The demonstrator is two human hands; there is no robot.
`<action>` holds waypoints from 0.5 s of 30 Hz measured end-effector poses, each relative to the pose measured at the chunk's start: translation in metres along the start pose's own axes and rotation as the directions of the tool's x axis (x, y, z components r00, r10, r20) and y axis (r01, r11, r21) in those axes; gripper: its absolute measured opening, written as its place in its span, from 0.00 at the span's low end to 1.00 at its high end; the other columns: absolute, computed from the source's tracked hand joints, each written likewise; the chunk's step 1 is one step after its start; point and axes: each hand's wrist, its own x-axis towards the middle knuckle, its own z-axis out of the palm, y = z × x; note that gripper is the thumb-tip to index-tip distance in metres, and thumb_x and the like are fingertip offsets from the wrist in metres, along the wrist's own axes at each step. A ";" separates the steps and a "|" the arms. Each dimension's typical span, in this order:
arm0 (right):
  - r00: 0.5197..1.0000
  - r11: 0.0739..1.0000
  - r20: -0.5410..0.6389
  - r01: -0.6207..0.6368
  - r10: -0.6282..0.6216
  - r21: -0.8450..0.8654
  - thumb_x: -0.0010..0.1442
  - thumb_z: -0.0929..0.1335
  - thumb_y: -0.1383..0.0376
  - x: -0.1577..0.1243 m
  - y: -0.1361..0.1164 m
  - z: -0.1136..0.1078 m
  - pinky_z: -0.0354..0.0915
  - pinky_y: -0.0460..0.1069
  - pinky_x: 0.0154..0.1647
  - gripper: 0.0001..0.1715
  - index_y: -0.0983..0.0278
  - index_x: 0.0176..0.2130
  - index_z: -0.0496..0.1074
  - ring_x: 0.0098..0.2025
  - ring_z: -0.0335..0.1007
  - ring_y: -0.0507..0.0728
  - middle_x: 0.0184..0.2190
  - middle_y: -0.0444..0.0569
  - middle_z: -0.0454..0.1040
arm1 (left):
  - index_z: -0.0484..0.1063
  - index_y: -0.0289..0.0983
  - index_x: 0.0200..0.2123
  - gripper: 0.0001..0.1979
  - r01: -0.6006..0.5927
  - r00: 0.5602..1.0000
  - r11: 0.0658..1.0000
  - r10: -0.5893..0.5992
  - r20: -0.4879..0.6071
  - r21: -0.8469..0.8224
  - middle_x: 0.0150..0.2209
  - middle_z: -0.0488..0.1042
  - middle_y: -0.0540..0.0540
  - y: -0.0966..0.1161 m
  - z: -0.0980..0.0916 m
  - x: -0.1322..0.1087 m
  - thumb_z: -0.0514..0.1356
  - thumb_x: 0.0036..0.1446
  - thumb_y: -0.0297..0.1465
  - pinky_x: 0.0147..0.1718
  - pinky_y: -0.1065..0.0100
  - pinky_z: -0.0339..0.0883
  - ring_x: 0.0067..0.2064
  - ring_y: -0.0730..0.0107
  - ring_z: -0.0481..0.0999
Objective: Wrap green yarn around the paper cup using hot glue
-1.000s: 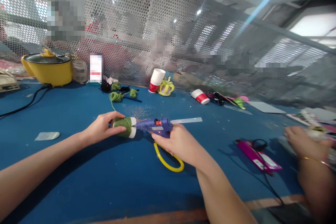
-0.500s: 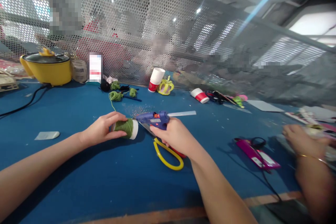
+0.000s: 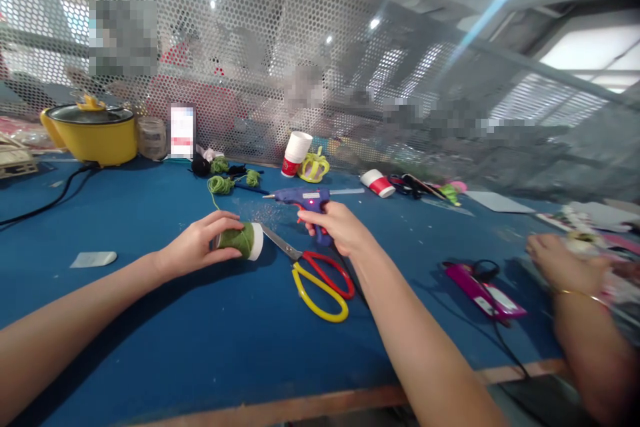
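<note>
My left hand (image 3: 200, 243) is wrapped round a paper cup covered in green yarn (image 3: 241, 241), which lies on its side on the blue table (image 3: 150, 333). My right hand (image 3: 336, 225) grips the handle of a blue glue gun (image 3: 300, 198), held above the table a little beyond the cup, nozzle pointing left, a clear glue stick poking out its back. A pair of scissors with red and yellow handles (image 3: 320, 277) lies between my two arms, blades pointing toward the cup.
A yellow pot (image 3: 93, 132) and a black cable (image 3: 45, 197) sit far left. Green yarn bundles (image 3: 221, 183), two red-and-white paper cups (image 3: 296, 153) (image 3: 379, 183) and a yellow crown stand by the mesh wall. Another person's hand (image 3: 560, 263) works at right, near a pink device (image 3: 487, 290).
My right hand has lifted the glue gun away from the cup, up and to the far side, uncovering the scissors. My left hand stays on the cup.
</note>
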 end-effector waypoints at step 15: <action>0.965 0.834 -0.230 -0.022 -0.126 -0.551 0.47 0.70 0.59 0.041 0.018 0.014 0.59 0.47 0.31 0.12 0.65 0.21 0.69 0.33 0.67 0.56 0.22 0.50 0.71 | 0.62 0.40 0.47 0.16 -0.106 0.993 0.993 0.108 -0.036 0.055 0.53 0.53 0.39 0.002 0.002 0.000 0.57 0.55 0.32 0.47 0.55 0.66 0.50 0.59 0.64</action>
